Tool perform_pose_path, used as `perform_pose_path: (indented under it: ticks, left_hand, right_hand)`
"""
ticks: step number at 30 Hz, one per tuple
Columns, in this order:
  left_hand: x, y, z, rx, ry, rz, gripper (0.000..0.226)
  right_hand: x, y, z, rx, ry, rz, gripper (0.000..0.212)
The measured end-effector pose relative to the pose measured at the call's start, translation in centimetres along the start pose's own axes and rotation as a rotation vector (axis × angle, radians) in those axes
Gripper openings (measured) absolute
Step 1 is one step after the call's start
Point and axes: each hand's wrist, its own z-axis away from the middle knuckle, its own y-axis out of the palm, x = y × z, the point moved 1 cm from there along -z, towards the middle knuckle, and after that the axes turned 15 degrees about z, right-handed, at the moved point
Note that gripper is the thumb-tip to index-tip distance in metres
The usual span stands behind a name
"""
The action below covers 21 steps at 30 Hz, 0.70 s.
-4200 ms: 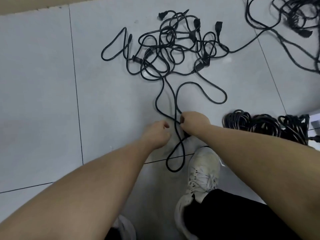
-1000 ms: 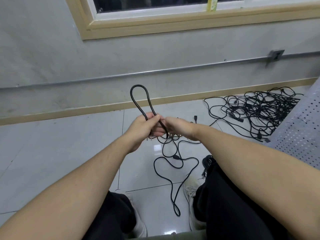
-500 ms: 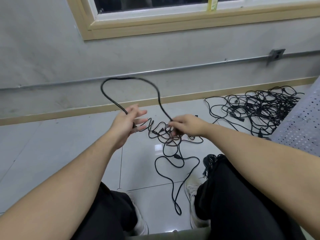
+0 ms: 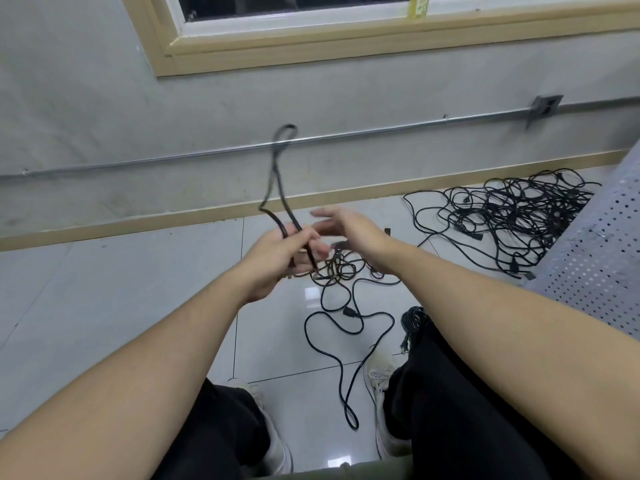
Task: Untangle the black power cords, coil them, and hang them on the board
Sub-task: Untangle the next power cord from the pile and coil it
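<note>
My left hand [image 4: 277, 258] grips a black power cord [image 4: 277, 181] whose narrow loop stands up above the fist in front of the wall. My right hand [image 4: 349, 228] hovers just right of it, blurred, fingers spread and holding nothing I can see. The cord's tail drops from my left hand into a small tangle of black cords [image 4: 341, 268] on the floor and runs on in loops [image 4: 346, 341] toward my feet. A perforated grey board [image 4: 595, 258] leans in at the right edge.
A bigger tangle of black cords [image 4: 512, 216] lies on the tiles by the board. A coiled bundle [image 4: 414, 317] sits beside my right knee. My shoes [image 4: 379, 375] rest on the floor. A wall with a metal conduit [image 4: 381, 133] and a window lies ahead.
The wide loop held between both hands has been gathered into a narrow upright loop in my left hand. My right hand has let go of the cord and opened.
</note>
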Motion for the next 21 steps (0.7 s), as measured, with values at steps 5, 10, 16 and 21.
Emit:
perform_pose_path:
  ticks: [5, 10, 16, 21]
  left_hand:
    - [-2.9, -1.9, 0.0, -0.201, 0.13, 0.466, 0.018]
    - [-3.2, -4.1, -0.2, -0.279, 0.132, 0.602, 0.022]
    - [-0.4, -3.5, 0.1, -0.029, -0.07, -0.101, 0.036]
    - [0.8, -0.9, 0.7, 0.161, -0.113, -0.434, 0.023]
  right_hand:
    - [-2.6, 0.3, 1.2, 0.476, -0.056, 0.684, 0.048]
    - [-2.2, -0.1, 1.0, 0.333, -0.123, 0.833, 0.023]
    - [0.7, 0.5, 1.0, 0.023, -0.101, 0.043, 0.016]
    - [1.4, 0.5, 1.1, -0.038, -0.09, -0.133, 0.016]
